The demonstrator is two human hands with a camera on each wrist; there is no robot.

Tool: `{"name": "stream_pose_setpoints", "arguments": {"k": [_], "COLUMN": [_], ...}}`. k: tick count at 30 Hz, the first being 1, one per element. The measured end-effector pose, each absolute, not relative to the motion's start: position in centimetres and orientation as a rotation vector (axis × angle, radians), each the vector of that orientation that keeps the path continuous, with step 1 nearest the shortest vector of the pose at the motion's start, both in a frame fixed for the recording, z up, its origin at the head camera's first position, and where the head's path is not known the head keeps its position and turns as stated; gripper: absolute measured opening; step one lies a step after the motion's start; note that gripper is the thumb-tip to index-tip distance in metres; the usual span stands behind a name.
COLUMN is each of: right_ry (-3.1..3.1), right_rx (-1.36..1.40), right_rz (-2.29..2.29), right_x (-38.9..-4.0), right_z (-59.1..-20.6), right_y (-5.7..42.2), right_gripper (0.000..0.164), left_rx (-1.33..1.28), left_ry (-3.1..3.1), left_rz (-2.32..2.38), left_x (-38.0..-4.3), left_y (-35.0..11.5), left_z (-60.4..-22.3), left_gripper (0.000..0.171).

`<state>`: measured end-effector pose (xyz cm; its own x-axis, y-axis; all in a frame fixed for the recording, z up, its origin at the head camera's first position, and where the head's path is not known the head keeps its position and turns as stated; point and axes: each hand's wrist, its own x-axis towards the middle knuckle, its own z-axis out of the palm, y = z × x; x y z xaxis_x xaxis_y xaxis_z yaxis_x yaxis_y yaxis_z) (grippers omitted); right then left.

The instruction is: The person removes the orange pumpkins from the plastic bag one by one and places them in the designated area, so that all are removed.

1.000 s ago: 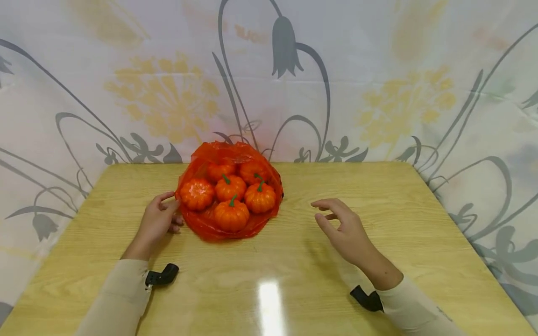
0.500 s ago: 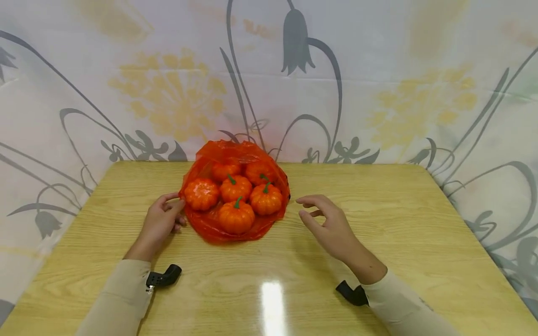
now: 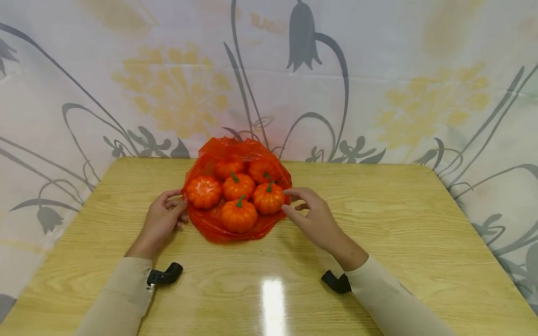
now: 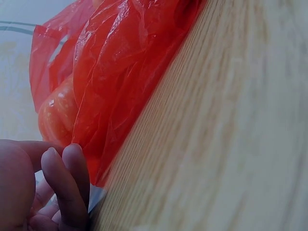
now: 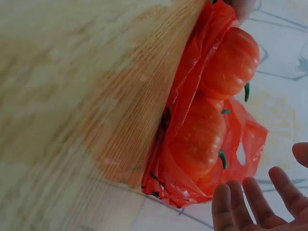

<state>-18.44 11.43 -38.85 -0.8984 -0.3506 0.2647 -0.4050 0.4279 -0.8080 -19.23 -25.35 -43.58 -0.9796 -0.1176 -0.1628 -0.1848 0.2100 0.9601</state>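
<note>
A thin red plastic bag (image 3: 227, 235) lies spread wide on the table, with several small orange pumpkins (image 3: 238, 216) inside it. Most of the pumpkins show green stems. At the bag's left edge, my left hand (image 3: 161, 217) pinches the film between thumb and index finger. Its fingertips meet the red film in the left wrist view too. My right hand (image 3: 313, 217) reaches to the bag's right edge, beside the rightmost pumpkin (image 3: 269, 199). In the right wrist view the right fingers (image 5: 257, 202) are spread and hold nothing.
The wood-grain table (image 3: 378, 210) extends on both sides of the bag and in front of it. Behind it hangs a white cloth (image 3: 260, 70) with grey and yellow flowers. Black camera mounts (image 3: 166, 274) sit at both wrists.
My right hand has moved left, from well apart to the bag's right edge. The left hand stays at the left edge. The whole head view has shifted slightly.
</note>
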Motion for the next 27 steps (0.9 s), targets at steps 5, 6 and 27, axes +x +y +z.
{"name": "stream_pose_setpoints", "arguments": {"k": [5,6,27], "right_ry": [-2.613,-2.611,-2.725], "right_rx": [0.688,0.69,0.641], "right_rz": [1.517,1.519,1.622], "right_x": [-19.3,-19.5,-21.2], "right_z": [-39.1,-39.2,-40.0], "right_y": [10.7,10.6,11.2], "right_gripper": [0.037,0.038,0.053], "left_rx": [-0.319,-0.318,-0.276], "left_ry": [2.429,2.433,2.442], "left_rz": [1.882,1.882,1.891], "left_x": [-19.0,-19.0,-19.4], "left_y": [-25.6,-25.6,-25.1], "left_z": [-43.6,-43.7,-43.5], "left_gripper": [0.052,0.051,0.049]}}
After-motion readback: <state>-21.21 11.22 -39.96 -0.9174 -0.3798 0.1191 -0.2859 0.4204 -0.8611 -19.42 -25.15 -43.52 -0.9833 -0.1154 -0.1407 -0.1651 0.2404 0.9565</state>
